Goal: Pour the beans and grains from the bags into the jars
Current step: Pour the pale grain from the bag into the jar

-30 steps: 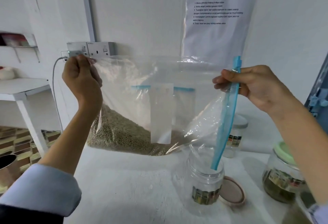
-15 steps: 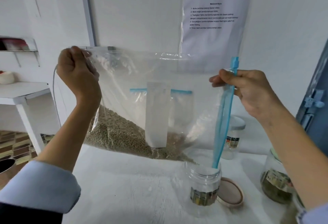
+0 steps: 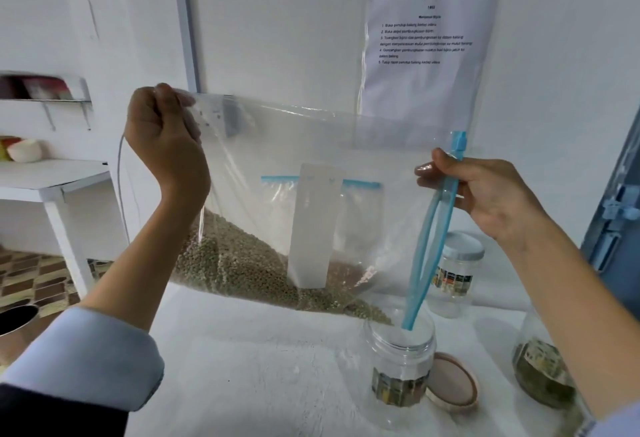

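Two hands hold a clear zip bag of beans tilted over an open jar.

The left hand (image 3: 166,145) grips the raised bottom corner of the clear bag (image 3: 311,145), while the right hand (image 3: 485,190) pinches its blue zip strip (image 3: 429,232), whose lower end dips into the mouth of the open jar (image 3: 398,364) on the white table (image 3: 249,367). Greenish beans (image 3: 242,270) lie along the bag's lower edge, reaching almost to the jar. A brown lid (image 3: 450,384) lies just beside the jar. A capped jar (image 3: 453,274) stands behind, another jar (image 3: 540,367) at the right. A printed sheet (image 3: 426,38) hangs on the wall.
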A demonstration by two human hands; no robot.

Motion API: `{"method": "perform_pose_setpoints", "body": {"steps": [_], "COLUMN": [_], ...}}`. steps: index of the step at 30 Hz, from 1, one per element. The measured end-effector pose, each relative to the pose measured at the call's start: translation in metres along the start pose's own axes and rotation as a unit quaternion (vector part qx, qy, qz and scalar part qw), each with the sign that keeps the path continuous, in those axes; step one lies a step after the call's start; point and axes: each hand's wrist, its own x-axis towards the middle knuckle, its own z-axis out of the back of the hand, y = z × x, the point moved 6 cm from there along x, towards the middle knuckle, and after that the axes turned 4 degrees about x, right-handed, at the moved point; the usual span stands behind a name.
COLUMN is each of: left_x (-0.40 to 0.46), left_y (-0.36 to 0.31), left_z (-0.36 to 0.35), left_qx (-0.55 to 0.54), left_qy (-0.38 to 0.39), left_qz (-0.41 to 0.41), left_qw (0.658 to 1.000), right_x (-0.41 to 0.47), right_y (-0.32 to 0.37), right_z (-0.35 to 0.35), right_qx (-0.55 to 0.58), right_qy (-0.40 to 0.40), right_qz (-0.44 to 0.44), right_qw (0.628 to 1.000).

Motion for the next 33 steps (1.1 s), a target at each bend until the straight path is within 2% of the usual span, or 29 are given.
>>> {"method": "perform_pose_setpoints", "body": {"steps": [7,12,17,33], "left_x": [0.006,0.009,0.010,0.010], "left_y": [-0.005,-0.007,-0.019,-0.032], "left_z": [-0.005,-0.010,-0.013,-0.015], "left_qx": [-0.015,-0.016,-0.019,0.004], "left_qy": [-0.001,0.004,-0.002,-0.016], "left_qz": [-0.007,0.005,-0.014,-0.047], "left_qw": [1.000,1.000,1.000,0.999], "right_x": [-0.005,-0.007,-0.008,-0.018], "right_y": [0.010,0.005,0.005,0.000], "right_z": [0.000,0.004,0.007,0.010], "right_qx": [0.007,0.028,0.034,0.036], "right_qy": [0.037,-0.014,0.004,-0.015], "right_qz": [0.025,0.044,0.029,0.037], "right_qw": [0.999,0.999,0.999,0.999]}}
